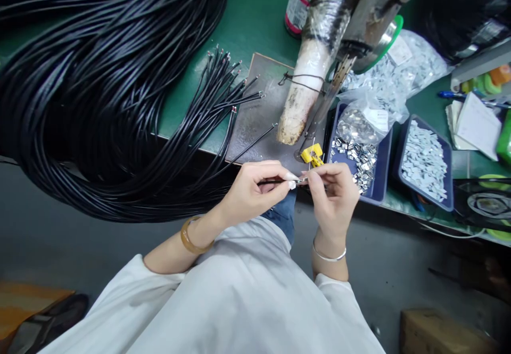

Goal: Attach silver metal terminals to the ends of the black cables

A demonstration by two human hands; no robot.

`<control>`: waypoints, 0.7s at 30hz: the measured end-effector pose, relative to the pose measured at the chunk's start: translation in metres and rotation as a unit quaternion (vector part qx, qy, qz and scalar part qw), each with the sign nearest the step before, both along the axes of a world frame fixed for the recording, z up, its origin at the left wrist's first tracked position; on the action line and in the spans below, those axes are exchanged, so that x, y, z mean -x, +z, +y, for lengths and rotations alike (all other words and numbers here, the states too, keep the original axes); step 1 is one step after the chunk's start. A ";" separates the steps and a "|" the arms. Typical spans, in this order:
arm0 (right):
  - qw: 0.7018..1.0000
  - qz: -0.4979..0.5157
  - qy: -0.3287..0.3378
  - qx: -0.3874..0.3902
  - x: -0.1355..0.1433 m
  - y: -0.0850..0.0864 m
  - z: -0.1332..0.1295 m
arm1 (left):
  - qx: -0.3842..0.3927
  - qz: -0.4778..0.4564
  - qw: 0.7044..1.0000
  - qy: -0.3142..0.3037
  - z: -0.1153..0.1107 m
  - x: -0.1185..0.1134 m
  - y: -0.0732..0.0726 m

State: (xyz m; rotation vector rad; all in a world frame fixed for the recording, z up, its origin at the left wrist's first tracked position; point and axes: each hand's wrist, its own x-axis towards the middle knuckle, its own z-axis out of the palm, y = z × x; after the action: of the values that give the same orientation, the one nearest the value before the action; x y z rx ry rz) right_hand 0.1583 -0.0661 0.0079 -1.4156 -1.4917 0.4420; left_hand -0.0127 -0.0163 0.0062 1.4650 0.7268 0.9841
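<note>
My left hand (261, 189) is closed in a pinch on a black cable (267, 182), close to its end. Opposite it, the fingertips of my right hand (334, 191) are pinched together around a small shiny metal piece (302, 180) at the cable's tip. Whether that piece sits on the wires or only touches them is too small to tell. Just beyond the fingers, a yellow clip-like thing (313, 154) lies at the edge of a grey metal plate (255, 114). Many black cables (159, 104) with stripped ends spread over the plate's left side.
A blue tray (381, 175) holds small metal parts; another tray (449, 183) beside it holds pale flat pieces. A wrapped hose (305, 82) reaches down over the plate. Behind stand a jar (297, 8) and plastic bags (415, 61) on the green table (255, 18).
</note>
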 end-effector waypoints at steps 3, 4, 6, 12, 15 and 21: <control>0.991 -0.120 0.031 -0.045 -0.001 -0.001 0.002 | -0.032 0.047 0.998 -0.020 0.003 0.002 0.001; 0.984 -0.163 0.045 -0.063 -0.002 -0.001 0.002 | -0.021 0.055 0.998 -0.026 0.003 0.002 0.001; 0.973 -0.208 0.054 -0.084 -0.004 -0.001 0.001 | 0.033 0.040 0.998 -0.024 0.004 0.001 -0.002; 0.987 0.015 -0.085 -0.136 -0.001 -0.003 -0.006 | 0.135 -0.013 0.990 0.043 0.007 -0.009 -0.008; 0.987 0.056 -0.081 -0.126 0.003 -0.007 -0.006 | 0.130 -0.002 0.989 0.069 0.009 -0.012 -0.007; 0.967 -0.171 -0.052 -0.179 0.004 -0.016 0.002 | 0.122 -0.011 0.989 0.083 0.012 -0.021 -0.004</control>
State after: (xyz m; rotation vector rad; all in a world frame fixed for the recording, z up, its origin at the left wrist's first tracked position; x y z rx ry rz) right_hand 0.1540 -0.0643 -0.0084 -1.3121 -1.6585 -0.1446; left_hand 0.0083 -0.0042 0.0017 1.1936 0.9299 0.9964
